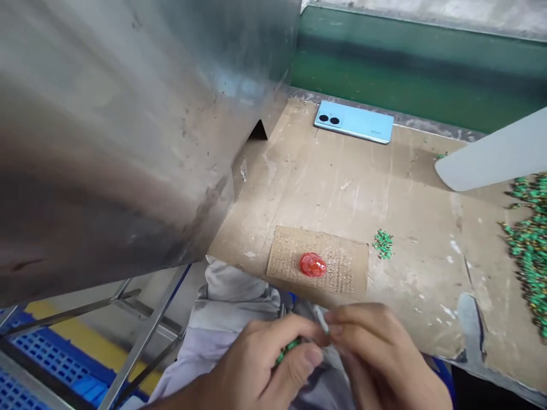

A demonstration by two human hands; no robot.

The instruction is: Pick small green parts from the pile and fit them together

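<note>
A small, shiny red round dish or cap (313, 265) is sitting on a flat piece of brown cardboard (354, 262). It is looking wet inside, but I cannot tell what is filling it. Lots of tiny bumps or dots are covering the cardboard around it. The cardboard is lying near the front edge of the tan, scuffed surface (367, 182).

The left hand (260, 364) is curling in front of that edge, with its thumb on top. Its grip is closing around a little bunch of tiny green pieces (287, 352), and they are peeking out between the thumb and the finger. The right hand (380, 353) is bending in from the other side, its fingertips meeting the left ones. Its grip is pinching at a tiny pale tip (323, 323), which is too blurry to name.

A small heap of green bits (383, 244) is resting just beside the cardboard. A big green and brown pile (532, 245) is spreading at the far right. A light blue phone (354, 121) is lying at the back, its cameras facing up.
</note>
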